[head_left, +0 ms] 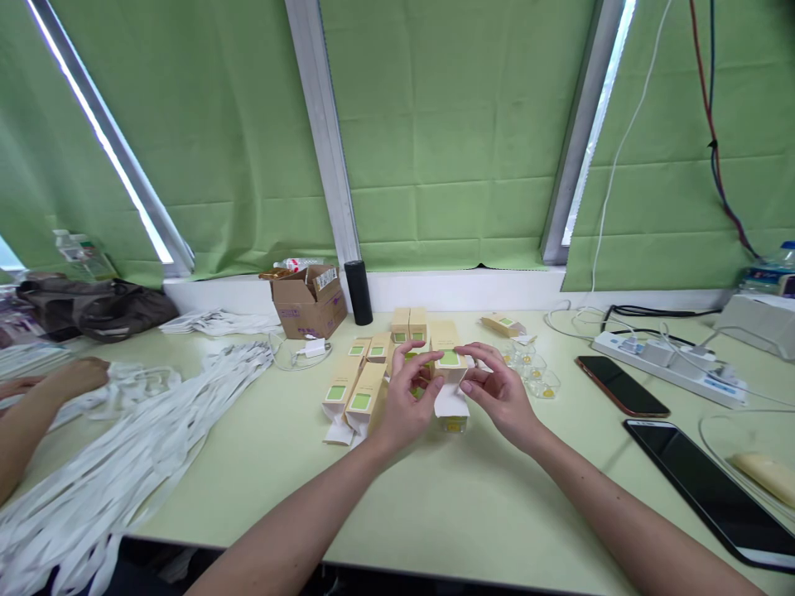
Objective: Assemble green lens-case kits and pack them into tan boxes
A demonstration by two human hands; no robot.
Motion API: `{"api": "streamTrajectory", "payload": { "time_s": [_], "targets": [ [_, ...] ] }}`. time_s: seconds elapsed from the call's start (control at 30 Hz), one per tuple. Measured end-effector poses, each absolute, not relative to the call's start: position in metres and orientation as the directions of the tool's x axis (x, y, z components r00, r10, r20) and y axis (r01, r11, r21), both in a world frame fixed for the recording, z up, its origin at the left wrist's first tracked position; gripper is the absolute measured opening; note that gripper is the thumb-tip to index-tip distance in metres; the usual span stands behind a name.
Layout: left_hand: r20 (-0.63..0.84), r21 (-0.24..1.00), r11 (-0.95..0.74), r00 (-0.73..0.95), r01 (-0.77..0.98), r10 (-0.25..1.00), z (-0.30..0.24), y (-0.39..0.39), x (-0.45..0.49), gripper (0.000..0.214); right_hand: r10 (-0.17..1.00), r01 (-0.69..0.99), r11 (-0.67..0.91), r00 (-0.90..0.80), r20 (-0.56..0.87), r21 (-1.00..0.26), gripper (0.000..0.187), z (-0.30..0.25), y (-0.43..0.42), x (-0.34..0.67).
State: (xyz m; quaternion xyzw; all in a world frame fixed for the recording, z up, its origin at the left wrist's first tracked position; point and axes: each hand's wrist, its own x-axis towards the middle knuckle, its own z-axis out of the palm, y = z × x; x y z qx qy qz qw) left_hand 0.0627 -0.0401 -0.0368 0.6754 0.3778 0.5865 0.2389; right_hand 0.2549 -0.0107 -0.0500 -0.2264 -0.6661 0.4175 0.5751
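A cream cardboard box (445, 333) with a green label lies between my hands, its white end flap (451, 400) hanging towards me. My left hand (410, 401) is curled at the box's left edge, thumb and index finger on it. At the right edge, my right hand (502, 397) grips with bent fingers. Just below the flap sits a small clear container (455, 425) with something yellow; whether it is partly inside the box I cannot tell. More such boxes (366, 389) stand left of my left hand, two with white flaps out. Several clear containers (545, 384) lie right of my right hand.
White straps (142, 439) cover the left of the table, where another person's hand (84, 379) works. Behind stand a brown carton (309, 302) and a black cylinder (358, 293). To the right lie two phones (622, 386), a power strip (671, 364) and cables.
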Motion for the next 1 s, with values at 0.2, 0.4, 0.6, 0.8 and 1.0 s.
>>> {"api": "streamTrajectory", "payload": {
  "time_s": [0.2,0.4,0.6,0.8,1.0],
  "targets": [
    [0.593,0.774,-0.580,0.030,0.252,0.805,-0.035,-0.042,0.064,0.028,0.823,-0.176,0.503,-0.202,0.531,-0.846,0.041,-0.048,-0.011,0.252],
    [0.588,0.768,-0.578,0.054,0.275,0.807,-0.036,-0.043,0.063,0.031,0.864,-0.194,0.440,-0.174,0.472,-0.877,0.035,-0.047,-0.011,0.251],
    [0.587,0.763,-0.618,0.197,0.189,0.785,-0.041,-0.039,0.054,0.050,0.892,-0.202,0.394,-0.152,0.427,-0.896,0.040,-0.044,-0.011,0.251],
    [0.557,0.762,-0.627,0.330,0.161,0.762,-0.041,-0.038,0.053,0.080,0.901,-0.206,0.392,-0.112,0.419,-0.897,0.043,-0.044,-0.009,0.253],
    [0.561,0.779,-0.606,0.254,0.159,0.788,-0.043,-0.038,0.060,0.077,0.874,-0.186,0.450,-0.107,0.473,-0.873,0.040,-0.048,-0.010,0.252]
  ]
}}
